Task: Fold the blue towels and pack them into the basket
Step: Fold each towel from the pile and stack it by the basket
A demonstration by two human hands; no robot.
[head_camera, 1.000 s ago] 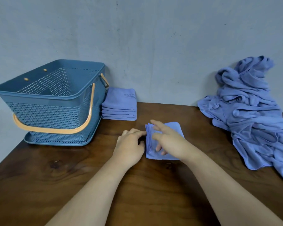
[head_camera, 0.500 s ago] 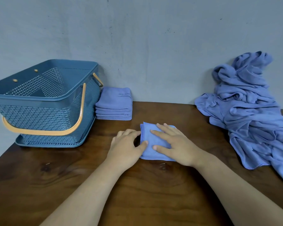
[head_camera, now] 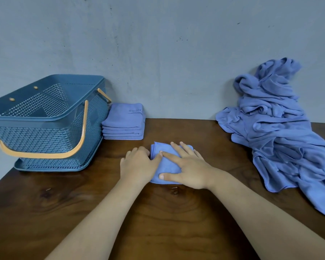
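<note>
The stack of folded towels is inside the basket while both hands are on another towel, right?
No. The head view shows the stack of folded towels beside the basket, not inside it. The left hand and right hand are on another towel.

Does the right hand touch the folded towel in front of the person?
Touching. In the head view the right hand lies flat on the folded towel, fingers spread.

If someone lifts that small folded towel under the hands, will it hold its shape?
Probably not: the folded towel is soft cloth, like the crumpled pile, so loose layers would likely flop open. It looks light, and might slide on the smooth table if pushed.
</note>
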